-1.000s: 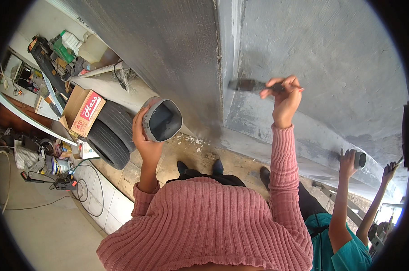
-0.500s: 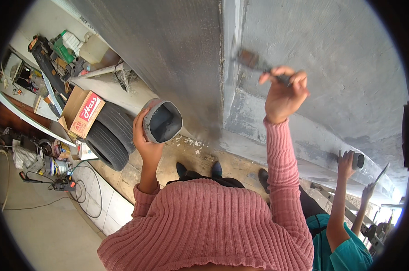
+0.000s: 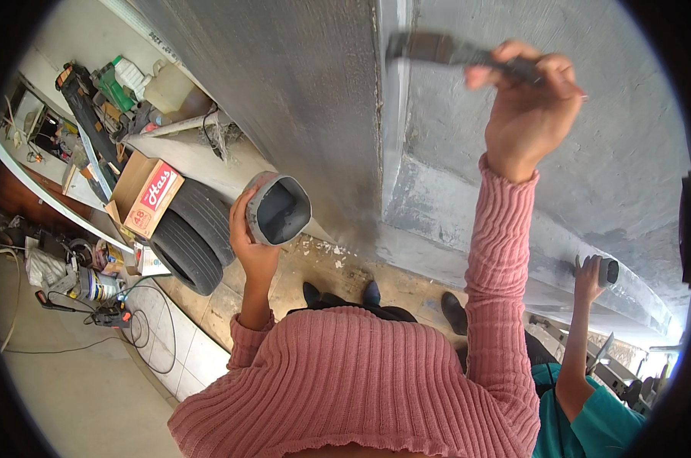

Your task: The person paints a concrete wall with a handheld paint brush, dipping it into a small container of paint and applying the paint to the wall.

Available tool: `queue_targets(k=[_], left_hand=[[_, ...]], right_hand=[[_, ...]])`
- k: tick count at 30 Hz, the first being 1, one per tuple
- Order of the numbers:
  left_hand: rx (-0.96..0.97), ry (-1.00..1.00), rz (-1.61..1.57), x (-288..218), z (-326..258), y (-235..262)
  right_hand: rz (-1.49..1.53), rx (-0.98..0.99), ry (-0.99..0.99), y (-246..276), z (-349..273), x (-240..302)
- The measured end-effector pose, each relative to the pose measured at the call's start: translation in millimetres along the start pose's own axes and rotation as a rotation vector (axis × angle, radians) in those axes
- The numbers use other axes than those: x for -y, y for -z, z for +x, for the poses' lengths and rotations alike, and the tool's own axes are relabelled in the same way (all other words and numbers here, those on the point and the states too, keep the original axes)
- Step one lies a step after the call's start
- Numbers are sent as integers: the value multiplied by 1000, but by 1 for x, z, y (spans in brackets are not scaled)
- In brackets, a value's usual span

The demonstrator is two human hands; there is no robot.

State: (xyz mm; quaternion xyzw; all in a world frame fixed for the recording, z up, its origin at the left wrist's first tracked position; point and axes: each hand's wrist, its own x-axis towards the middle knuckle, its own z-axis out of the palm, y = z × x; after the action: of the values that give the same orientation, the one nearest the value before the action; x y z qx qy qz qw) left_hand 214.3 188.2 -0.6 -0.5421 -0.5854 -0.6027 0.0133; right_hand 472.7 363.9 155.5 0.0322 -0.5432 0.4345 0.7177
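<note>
My left hand (image 3: 244, 225) is wrapped round the side of a squarish grey container (image 3: 307, 202). Dark grey paint (image 3: 275, 210) shows inside it. Up at the wall, my right hand (image 3: 534, 114) grips a paintbrush (image 3: 437, 47) by its handle. The brush is held roughly level, bristles to the left, and slightly blurred. Its tip is at the pale strip (image 3: 394, 91) between two grey wall faces; whether the bristles touch the strip I cannot tell. The brushed-looking grey wall (image 3: 460, 114) runs behind my right hand.
Tyres (image 3: 196, 221) and an open cardboard box (image 3: 148, 195) stand at the left, with jugs (image 3: 170, 88) beyond. Cables (image 3: 143, 336) lie on the floor. At right, a co-worker in a teal shirt (image 3: 609, 416) holds a similar container (image 3: 608, 272) near the wall.
My right hand has moved up and to the right with the paintbrush, which is now more level. The container in my left hand is nearly unmoved. The co-worker's bladed tool has dropped lower.
</note>
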Motion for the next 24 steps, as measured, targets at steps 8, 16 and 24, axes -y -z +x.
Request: queue_targets(k=[8, 16, 24], left_hand=[[-10, 41, 22, 3, -3, 4], [-25, -4, 83, 8, -3, 13], [-44, 21, 100, 9, -9, 25]], right_hand=[[197, -53, 221, -5, -13, -20], [-285, -116, -382, 46, -102, -27], [-152, -123, -197, 15, -37, -25]])
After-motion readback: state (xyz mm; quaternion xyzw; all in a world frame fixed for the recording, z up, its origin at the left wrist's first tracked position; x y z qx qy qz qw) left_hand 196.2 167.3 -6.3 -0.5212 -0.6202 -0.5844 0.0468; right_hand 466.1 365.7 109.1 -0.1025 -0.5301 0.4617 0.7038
